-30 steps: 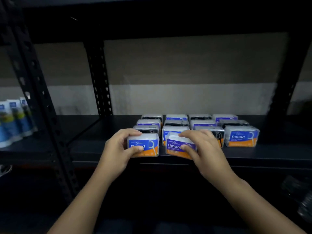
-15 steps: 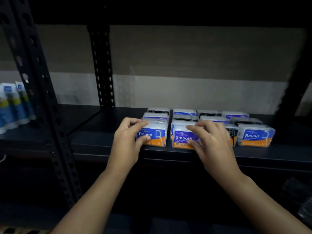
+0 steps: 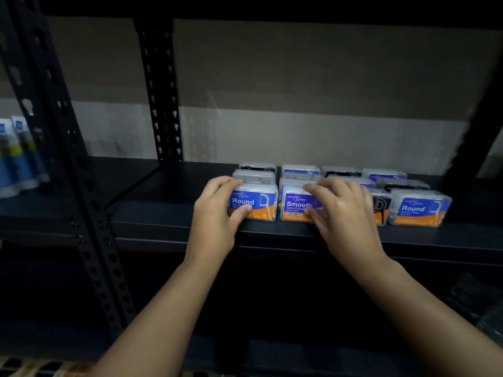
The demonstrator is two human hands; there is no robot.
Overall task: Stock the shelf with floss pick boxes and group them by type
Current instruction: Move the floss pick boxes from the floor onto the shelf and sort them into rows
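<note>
— We're looking down at the dark shelf [image 3: 174, 227], and our left hand [image 3: 217, 213] grips the "Round" box [image 3: 254, 204] at centre frame, fingers over its top, thumb on its front.

— And our right hand [image 3: 345, 213] holds the "Smooth" box [image 3: 298, 206] just beside it, fingers curled over the top, thumb against the label.

— We see both boxes sitting at the shelf's front edge, nearly touching.

— Right of centre, we've got a black-labelled box [image 3: 381, 210], partly hidden, then a second "Round" box [image 3: 420, 209].

— More boxes in rows behind. At the left edge, beyond the perforated upright [image 3: 68, 148], blurred blue tubes [image 3: 16, 159].
</note>
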